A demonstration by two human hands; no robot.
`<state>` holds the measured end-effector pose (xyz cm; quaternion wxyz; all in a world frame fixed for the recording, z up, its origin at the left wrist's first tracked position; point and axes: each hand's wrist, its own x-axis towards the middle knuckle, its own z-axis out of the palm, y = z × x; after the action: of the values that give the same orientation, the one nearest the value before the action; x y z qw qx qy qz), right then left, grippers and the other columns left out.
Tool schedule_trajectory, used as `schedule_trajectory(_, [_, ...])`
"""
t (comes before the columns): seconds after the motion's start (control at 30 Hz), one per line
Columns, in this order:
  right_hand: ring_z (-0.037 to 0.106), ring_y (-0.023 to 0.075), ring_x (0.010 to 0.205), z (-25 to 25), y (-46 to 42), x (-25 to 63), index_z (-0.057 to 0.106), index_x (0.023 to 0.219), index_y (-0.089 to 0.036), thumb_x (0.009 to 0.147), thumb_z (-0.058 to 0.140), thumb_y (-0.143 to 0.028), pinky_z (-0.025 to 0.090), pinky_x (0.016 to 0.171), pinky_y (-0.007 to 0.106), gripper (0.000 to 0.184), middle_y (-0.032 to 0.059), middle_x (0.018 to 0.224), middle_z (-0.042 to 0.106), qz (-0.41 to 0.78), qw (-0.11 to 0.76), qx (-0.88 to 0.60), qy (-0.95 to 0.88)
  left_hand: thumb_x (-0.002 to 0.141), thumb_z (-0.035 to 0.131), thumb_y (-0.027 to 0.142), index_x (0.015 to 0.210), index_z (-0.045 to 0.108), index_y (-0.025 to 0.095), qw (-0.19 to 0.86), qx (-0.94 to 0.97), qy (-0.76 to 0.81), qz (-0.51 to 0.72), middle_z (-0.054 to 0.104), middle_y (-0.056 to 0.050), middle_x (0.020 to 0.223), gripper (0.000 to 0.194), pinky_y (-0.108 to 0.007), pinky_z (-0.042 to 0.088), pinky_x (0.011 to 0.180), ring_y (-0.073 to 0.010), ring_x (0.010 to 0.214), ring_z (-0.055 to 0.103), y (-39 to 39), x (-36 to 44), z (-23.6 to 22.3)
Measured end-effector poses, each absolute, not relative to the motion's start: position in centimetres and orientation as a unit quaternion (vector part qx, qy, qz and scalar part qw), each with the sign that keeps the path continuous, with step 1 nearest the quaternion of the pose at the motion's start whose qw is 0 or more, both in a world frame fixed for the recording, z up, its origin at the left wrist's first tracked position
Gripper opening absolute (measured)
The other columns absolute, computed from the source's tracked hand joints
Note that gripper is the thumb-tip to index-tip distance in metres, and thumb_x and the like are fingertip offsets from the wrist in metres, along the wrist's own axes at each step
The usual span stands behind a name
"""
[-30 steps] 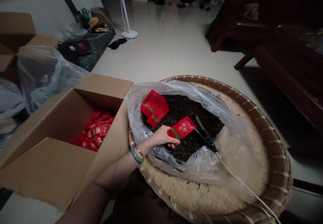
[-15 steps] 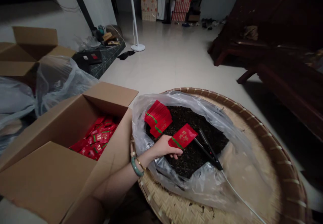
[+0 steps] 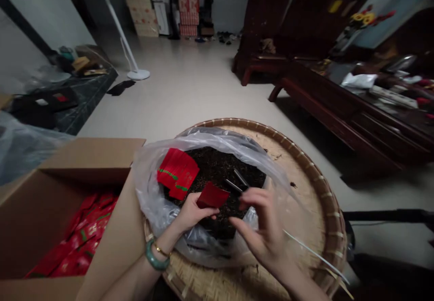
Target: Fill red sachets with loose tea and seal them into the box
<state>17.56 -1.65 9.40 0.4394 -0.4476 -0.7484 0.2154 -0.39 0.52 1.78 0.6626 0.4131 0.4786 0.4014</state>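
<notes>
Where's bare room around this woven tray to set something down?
Bare weave shows at the right of the tray, between plastic bag and rim, besides a few dark scraps. Open floor lies past the far rim, between white fan and wooden furniture. The bag is crowded: dark leaves, red packet stack, black tool, left hand and right hand above.

Red packet (image 3: 213,195), one: flat, tilted, in left hand (image 3: 191,211). Tong-like tool (image 3: 241,177), one: arms apart, partly hidden, over dark loose leaves (image 3: 212,160).
</notes>
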Motion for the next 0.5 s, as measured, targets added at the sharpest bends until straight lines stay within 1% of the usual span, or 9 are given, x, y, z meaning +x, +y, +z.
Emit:
schedule_trajectory(0.07, [0.055, 0.0205, 0.090, 9.3, -0.5, 17.0, 0.050, 0.117, -0.018, 0.081, 0.062, -0.040, 0.050, 0.074, 0.033, 0.044, 0.0114, 0.103, 0.056, 0.177, 0.417, -0.432, -0.779, 0.054, 0.078, 0.028, 0.066, 0.063, 0.011, 0.656, 0.443, 0.478, 0.381, 0.063, 0.001, 0.056, 0.025, -0.023, 0.047, 0.051, -0.0121, 0.050, 0.056, 0.5, -0.3, 2.0])
schedule_trajectory(0.1, [0.054, 0.0209, 0.088, 9.1, 0.3, 16.6, 0.050, 0.117, -0.017, 0.081, 0.062, -0.043, 0.049, 0.073, 0.033, 0.046, 0.0114, 0.099, 0.057, 0.150, 0.398, -0.421, -0.801, 0.055, 0.077, 0.028, 0.066, 0.063, 0.011, 0.654, 0.453, 0.480, 0.369, 0.062, 0.002, 0.055, 0.024, -0.022, 0.046, 0.050, -0.0118, 0.049, 0.056, 0.4, -0.3, 2.0])
schedule_trajectory(0.13, [0.054, 0.0204, 0.084, 8.9, 1.2, 16.3, 0.052, 0.115, -0.016, 0.083, 0.060, -0.044, 0.048, 0.072, 0.032, 0.044, 0.0106, 0.093, 0.059, 0.118, 0.381, -0.410, -0.821, 0.056, 0.076, 0.027, 0.066, 0.063, 0.011, 0.654, 0.460, 0.484, 0.356, 0.061, 0.002, 0.054, 0.023, -0.022, 0.045, 0.049, -0.0115, 0.048, 0.055, 0.4, -0.2, 2.0])
schedule_trajectory(0.17, [0.054, 0.0190, 0.078, 8.7, 2.0, 16.0, 0.056, 0.111, -0.015, 0.085, 0.056, -0.043, 0.046, 0.068, 0.030, 0.038, 0.0089, 0.085, 0.060, 0.087, 0.367, -0.399, -0.836, 0.056, 0.075, 0.026, 0.067, 0.063, 0.011, 0.652, 0.464, 0.490, 0.345, 0.061, 0.003, 0.053, 0.022, -0.022, 0.045, 0.048, -0.0110, 0.047, 0.054, 0.3, -0.2, 2.0])
schedule_trajectory(0.23, [0.050, 0.0150, 0.064, 8.1, 3.4, 15.6, 0.063, 0.093, -0.016, 0.091, 0.049, -0.035, 0.040, 0.058, 0.026, 0.024, 0.0042, 0.068, 0.057, 0.030, 0.358, -0.368, -0.858, 0.056, 0.075, 0.023, 0.067, 0.061, 0.012, 0.648, 0.469, 0.503, 0.328, 0.059, 0.004, 0.051, 0.020, -0.022, 0.043, 0.047, -0.0102, 0.044, 0.053, 0.3, -0.2, 1.9])
schedule_trajectory(0.3, [0.045, 0.0125, 0.055, 7.7, 4.2, 15.6, 0.064, 0.078, -0.016, 0.094, 0.044, -0.027, 0.035, 0.052, 0.025, 0.028, 0.0017, 0.059, 0.052, 0.000, 0.361, -0.334, -0.871, 0.055, 0.074, 0.021, 0.066, 0.059, 0.012, 0.647, 0.469, 0.509, 0.319, 0.057, 0.005, 0.049, 0.020, -0.021, 0.042, 0.046, -0.0100, 0.042, 0.053, 0.2, -0.2, 1.7])
schedule_trajectory(0.33, [0.043, 0.0117, 0.053, 7.5, 4.4, 15.6, 0.063, 0.074, -0.016, 0.094, 0.043, -0.024, 0.033, 0.050, 0.024, 0.030, 0.0010, 0.057, 0.050, -0.004, 0.366, -0.319, -0.874, 0.055, 0.074, 0.021, 0.065, 0.059, 0.012, 0.649, 0.469, 0.509, 0.314, 0.057, 0.005, 0.049, 0.020, -0.021, 0.042, 0.045, -0.0101, 0.042, 0.053, 0.2, -0.2, 1.7])
schedule_trajectory(0.4, [0.040, 0.0108, 0.050, 7.2, 4.4, 16.0, 0.063, 0.071, -0.015, 0.095, 0.040, -0.021, 0.032, 0.048, 0.024, 0.033, 0.0004, 0.055, 0.048, 0.009, 0.372, -0.306, -0.877, 0.057, 0.074, 0.022, 0.066, 0.059, 0.012, 0.657, 0.473, 0.503, 0.303, 0.058, 0.004, 0.050, 0.020, -0.021, 0.042, 0.045, -0.0104, 0.042, 0.054, 0.2, -0.1, 1.6])
schedule_trajectory(0.5, [0.042, 0.0102, 0.049, 7.1, 4.1, 16.8, 0.064, 0.075, -0.015, 0.094, 0.039, -0.022, 0.034, 0.049, 0.023, 0.033, 0.0002, 0.055, 0.049, 0.092, 0.378, -0.316, -0.865, 0.057, 0.075, 0.023, 0.067, 0.061, 0.012, 0.670, 0.482, 0.488, 0.284, 0.058, 0.004, 0.050, 0.020, -0.021, 0.042, 0.046, -0.0106, 0.042, 0.055, 0.2, 0.2, 1.5])
